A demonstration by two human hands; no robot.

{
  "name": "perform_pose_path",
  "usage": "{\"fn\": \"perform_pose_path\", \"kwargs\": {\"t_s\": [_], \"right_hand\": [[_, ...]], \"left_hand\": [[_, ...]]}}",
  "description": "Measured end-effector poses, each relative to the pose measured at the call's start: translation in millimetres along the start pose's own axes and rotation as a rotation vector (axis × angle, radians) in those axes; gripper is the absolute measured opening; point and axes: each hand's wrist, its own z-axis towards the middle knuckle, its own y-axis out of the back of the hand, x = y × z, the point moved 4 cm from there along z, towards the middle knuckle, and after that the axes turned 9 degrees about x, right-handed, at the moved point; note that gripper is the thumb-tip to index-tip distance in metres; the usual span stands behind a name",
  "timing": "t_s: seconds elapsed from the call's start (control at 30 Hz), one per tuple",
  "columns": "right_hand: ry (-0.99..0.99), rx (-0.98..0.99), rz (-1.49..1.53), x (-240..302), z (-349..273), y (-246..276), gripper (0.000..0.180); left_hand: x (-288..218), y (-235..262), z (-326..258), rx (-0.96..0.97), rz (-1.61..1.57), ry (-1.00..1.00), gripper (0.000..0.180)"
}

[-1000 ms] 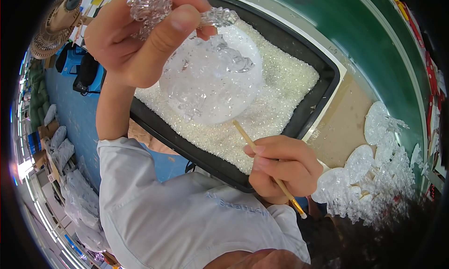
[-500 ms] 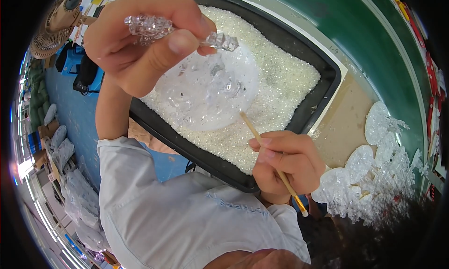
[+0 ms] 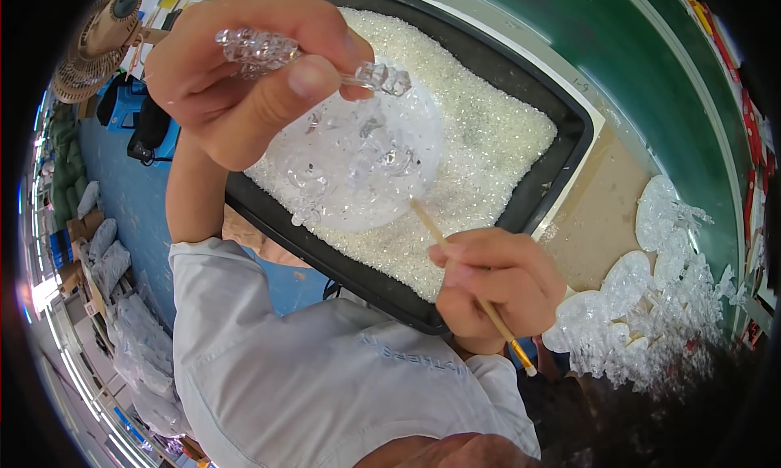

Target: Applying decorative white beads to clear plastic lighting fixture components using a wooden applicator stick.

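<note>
My left hand is closed, pinching a clear faceted crystal-like ornament between thumb and fingers. Below it is a round, clear disc with small clear shapes on its face. Whether the disc is joined to the ornament I cannot tell. My right hand grips a thin wooden-handled brush. Its plain handle end reaches the disc's near right edge, while the gold ferrule and pale bristles point down toward me.
Sparkling clear granules fill a black tray under my hands. Several clear ornaments with round bases are heaped to the right, beside a green surface. A brown fan stands at far left.
The disc has shifted slightly left and tilted, showing more of its face. The brush's handle end and my right hand have moved slightly left. My left hand keeps its grip.
</note>
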Motion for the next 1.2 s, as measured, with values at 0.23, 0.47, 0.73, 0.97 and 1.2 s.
{"fn": "perform_pose_path", "kwargs": {"t_s": [0.23,0.47,0.73,0.97,1.2], "right_hand": [[-0.001,0.041,-0.039,0.1,1.6,-2.6,0.015],[0.042,0.142,-0.012,-0.2,2.9,-0.8,0.014],[0.010,0.114,-0.020,1.8,4.4,4.0,0.015],[-0.018,0.050,-0.024,0.6,1.8,-0.4,0.015],[0.001,0.041,-0.002,1.6,0.6,1.3,0.014]], "left_hand": [[-1.8,-4.2,3.3,0.020,-0.043,0.017,0.013],[-1.6,-4.2,0.7,-0.011,-0.003,0.012,0.016],[-3.0,-6.6,-0.8,-0.095,0.025,0.045,0.019],[0.3,-6.7,0.4,-0.028,-0.082,-0.005,0.021],[-3.4,-2.8,-4.0,-0.054,0.079,0.035,0.021]]}}
